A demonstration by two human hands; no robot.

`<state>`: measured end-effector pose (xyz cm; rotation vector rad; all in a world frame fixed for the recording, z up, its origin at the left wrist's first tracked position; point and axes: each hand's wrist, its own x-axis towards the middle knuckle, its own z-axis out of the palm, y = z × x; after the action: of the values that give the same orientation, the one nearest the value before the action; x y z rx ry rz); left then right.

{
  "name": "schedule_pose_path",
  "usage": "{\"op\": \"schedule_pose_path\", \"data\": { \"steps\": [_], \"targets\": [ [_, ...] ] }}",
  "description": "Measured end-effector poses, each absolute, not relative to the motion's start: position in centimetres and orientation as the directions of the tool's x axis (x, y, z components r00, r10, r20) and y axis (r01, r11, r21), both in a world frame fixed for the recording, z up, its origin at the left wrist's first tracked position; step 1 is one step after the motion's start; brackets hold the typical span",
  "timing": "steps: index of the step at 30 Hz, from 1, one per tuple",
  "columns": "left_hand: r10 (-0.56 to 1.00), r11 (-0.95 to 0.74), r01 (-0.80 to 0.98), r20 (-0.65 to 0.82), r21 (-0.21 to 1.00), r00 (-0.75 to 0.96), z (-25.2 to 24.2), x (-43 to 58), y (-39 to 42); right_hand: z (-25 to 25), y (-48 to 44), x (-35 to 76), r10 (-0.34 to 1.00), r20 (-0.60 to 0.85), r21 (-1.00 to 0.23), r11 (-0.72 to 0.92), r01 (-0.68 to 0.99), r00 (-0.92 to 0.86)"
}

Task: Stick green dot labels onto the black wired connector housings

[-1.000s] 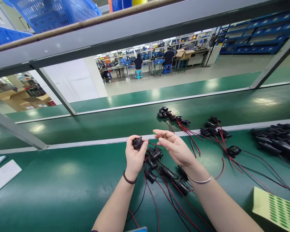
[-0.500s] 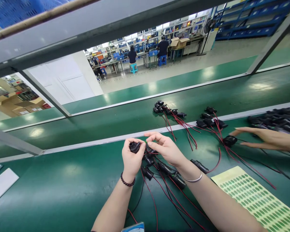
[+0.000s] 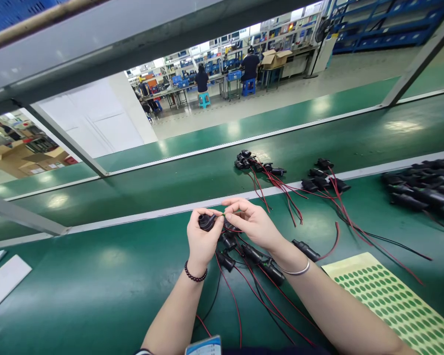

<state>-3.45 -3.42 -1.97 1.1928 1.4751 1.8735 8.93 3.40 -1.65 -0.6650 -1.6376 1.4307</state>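
My left hand (image 3: 203, 240) is closed round a small black round connector part (image 3: 206, 222), held above the green bench (image 3: 96, 276). My right hand (image 3: 253, 223) sits just right of it, thumb and forefinger pinched against the part's edge; what they pinch is too small to make out. Under both hands lies a bunch of black connectors with red and black wires (image 3: 251, 256). A sheet of green oval stickers (image 3: 392, 301) lies to the lower right, beside my right forearm.
Two more bunches of wired connectors (image 3: 259, 170) (image 3: 323, 180) lie on the conveyor belt beyond, and a black pile (image 3: 425, 190) is at the right. White sheets (image 3: 3, 281) lie at the left edge. A metal frame (image 3: 70, 143) crosses overhead. People sit at distant tables (image 3: 202, 81).
My right fingers closed in on the part in my left hand. Another person's hand that reached in from the right half a second ago has gone, with the lone connector it touched.
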Motion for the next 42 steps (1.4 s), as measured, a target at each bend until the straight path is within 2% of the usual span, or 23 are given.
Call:
{"op": "schedule_pose_path", "data": {
  "steps": [5,11,16,25,28,32,35,42],
  "targets": [
    [0.791,-0.289,0.154,0.326,0.945,-0.518,-2.1,-3.5,-3.4,-1.5,3.3,9.0,0.826,0.286,-0.955,0.284,-0.081,-0.485],
    [0.814,-0.3,0.038,0.276,0.953,-0.511,-2.1,-3.5,-3.2,-1.5,3.6,9.3,0.826,0.383,-0.902,0.431,0.024,-0.413],
    [0.823,-0.288,0.009,0.252,0.958,-0.51,-2.1,-3.5,-3.2,-1.5,3.6,9.3,0.819,0.396,-0.892,0.451,0.038,-0.415],
    [0.844,-0.267,0.065,0.266,0.962,-0.466,-2.1,-3.3,-3.4,-1.4,3.4,9.2,0.797,0.417,-0.876,0.481,0.042,-0.438],
    [0.848,-0.256,0.12,0.283,0.959,-0.449,-2.4,-3.3,-3.5,-1.2,3.5,9.3,0.823,0.387,-0.904,0.427,0.005,-0.416],
    [0.839,-0.298,0.236,0.372,0.925,-0.397,-2.7,-3.3,-3.6,-0.9,3.4,9.6,0.829,0.24,-0.97,0.189,-0.149,-0.505],
    [0.81,-0.321,0.37,0.455,0.872,-0.37,-3.1,-3.3,-3.5,-0.7,3.2,9.6,0.801,0.177,-0.972,0.052,-0.227,-0.572],
    [0.764,-0.381,0.459,0.553,0.802,-0.332,-4.0,-3.4,-3.3,-0.6,2.5,9.3,0.802,0.149,-0.972,0.01,-0.236,-0.578]
  ]
}}
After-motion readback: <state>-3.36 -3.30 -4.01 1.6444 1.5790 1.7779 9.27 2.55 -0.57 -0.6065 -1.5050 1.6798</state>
